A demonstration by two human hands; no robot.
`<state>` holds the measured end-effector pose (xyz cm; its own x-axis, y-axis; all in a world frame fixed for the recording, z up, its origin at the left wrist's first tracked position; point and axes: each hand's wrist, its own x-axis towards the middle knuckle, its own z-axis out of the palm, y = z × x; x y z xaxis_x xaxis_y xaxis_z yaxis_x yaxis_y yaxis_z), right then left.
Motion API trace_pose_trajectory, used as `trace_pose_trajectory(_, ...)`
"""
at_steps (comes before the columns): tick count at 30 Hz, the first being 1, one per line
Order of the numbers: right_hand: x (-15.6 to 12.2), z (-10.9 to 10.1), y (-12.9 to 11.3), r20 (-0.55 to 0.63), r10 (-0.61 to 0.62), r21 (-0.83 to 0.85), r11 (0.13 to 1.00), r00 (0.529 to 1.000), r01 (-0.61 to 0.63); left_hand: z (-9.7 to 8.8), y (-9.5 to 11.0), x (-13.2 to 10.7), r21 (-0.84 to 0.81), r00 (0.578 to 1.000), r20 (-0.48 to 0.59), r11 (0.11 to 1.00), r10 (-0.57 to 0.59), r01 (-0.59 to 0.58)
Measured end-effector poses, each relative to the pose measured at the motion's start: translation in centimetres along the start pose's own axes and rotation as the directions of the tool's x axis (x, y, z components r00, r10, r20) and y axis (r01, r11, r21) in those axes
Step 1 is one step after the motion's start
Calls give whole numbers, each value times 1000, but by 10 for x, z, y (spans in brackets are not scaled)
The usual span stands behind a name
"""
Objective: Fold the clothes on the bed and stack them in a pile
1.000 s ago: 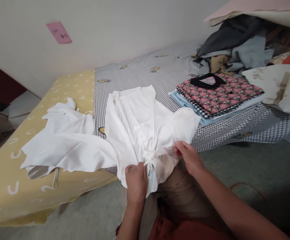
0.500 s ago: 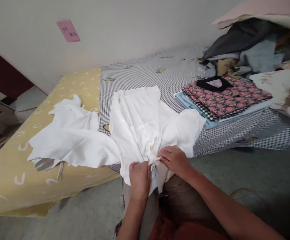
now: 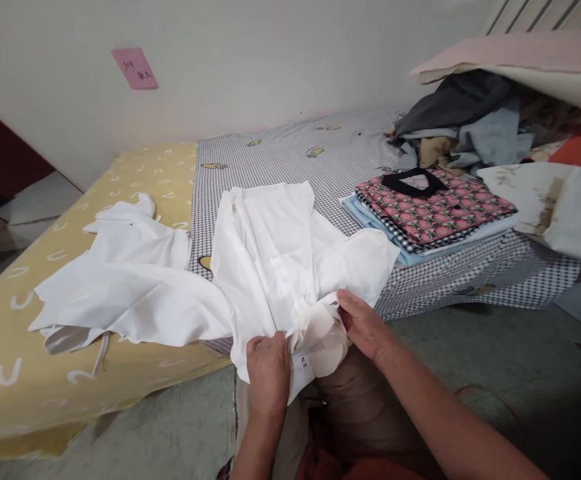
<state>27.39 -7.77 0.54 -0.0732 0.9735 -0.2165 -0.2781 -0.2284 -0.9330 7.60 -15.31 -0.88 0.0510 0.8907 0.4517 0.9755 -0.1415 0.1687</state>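
A white shirt [image 3: 270, 253] lies across the bed edge, its near end hanging toward my knees. My left hand [image 3: 269, 370] is closed on the shirt's near edge, left of a gathered, ruffled part [image 3: 320, 333] that looks like the neckline. A small label [image 3: 301, 362] shows inside that part. My right hand [image 3: 363, 327] pinches the ruffled edge between thumb and fingers, holding the fabric open. More white cloth [image 3: 135, 293] with a thin strap spreads to the left; whether it belongs to the same shirt I cannot tell.
Folded clothes, a pink patterned one [image 3: 435, 207] on top, are stacked on the checked bedsheet [image 3: 270, 157]. Behind them is a loose heap of clothes [image 3: 490, 127]. A yellow sheet [image 3: 155, 167] covers the bed's left part. A pink note [image 3: 135, 68] is on the wall.
My right hand has moved slightly up and right, spreading the gathered neckline apart and exposing more of its inside and the label. The view has shifted a little.
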Motion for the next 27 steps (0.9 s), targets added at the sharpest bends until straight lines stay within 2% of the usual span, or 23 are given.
trace_pose_trajectory(2, -3, -7, -3, 78, 18, -166, 986, 997, -5, -1, -1, 0, -13, 1000, -12, 1000, -22, 22)
trace_pose_trajectory(6, -7, -19, -5, 151, -135, -500, 844, 979, 194, -2, -1, 1, -24, 1000, -21, 1000, -2, 1)
trace_pose_trajectory(10, -12, -17, -9, 282, -217, -644, 679, 935, 352, -2, -1, 1, -18, 998, -39, 999, 41, -42)
trace_pose_trajectory(13, -15, -11, -13, 383, -298, -725, 489, 874, 485, -2, -1, 1, -12, 999, -29, 999, 45, -45)
trace_pose_trajectory(15, -16, -8, -14, 405, -338, -757, 397, 849, 519, -2, -1, 0, -10, 998, -18, 999, 53, -53)
trace_pose_trajectory(16, -17, -7, -14, 401, -357, -762, 382, 844, 524, -2, 0, 0, -11, 998, -17, 998, 57, -57)
trace_pose_trajectory(18, -18, -5, -13, 369, -376, -735, 441, 850, 514, -3, 0, 0, -13, 998, -23, 999, 51, -51)
trace_pose_trajectory(19, -19, -4, -12, 330, -366, -701, 523, 870, 485, -3, 0, 0, -14, 999, -28, 999, 40, -40)
trace_pose_trajectory(21, -19, -1, -10, 182, -295, -559, 754, 938, 346, -4, 1, 0, -15, 999, -36, 1000, 11, -11)
trace_pose_trajectory(23, -18, 2, -8, -12, -173, -297, 941, 985, 162, -5, 1, -1, -10, 999, -34, 1000, -7, 7)
trace_pose_trajectory(25, -14, 3, -9, -152, -65, -34, 998, 986, 60, -5, 1, -2, 5, 1000, -26, 1000, 3, -3)
trace_pose_trajectory(27, -9, 0, -12, -173, -6, 119, 993, 985, 27, -4, 0, -3, 18, 1000, -18, 1000, 15, -15)
